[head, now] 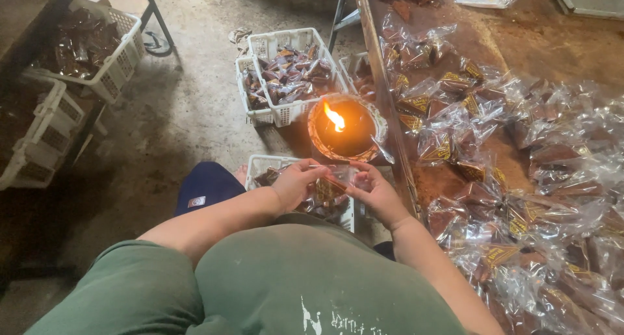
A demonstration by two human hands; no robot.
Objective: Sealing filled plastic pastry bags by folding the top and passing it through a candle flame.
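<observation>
left hand point(296, 182) pinches one side of small clear packet point(328, 190) | right hand point(376, 190) pinches other side | packet sits just below oil lamp flame point(334, 118) | advice: stretch open edge flat, touch flame briefly

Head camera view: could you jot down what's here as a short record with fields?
Left hand: pinches one end of the clear packet
Right hand: pinches the other end
Packet: clear wrap, brown contents, yellow-and-brown label
Flame: burning in a round bowl lamp just beyond the hands
Table: heaped with similar packets
White baskets: on the floor, holding wrapped pieces
</observation>
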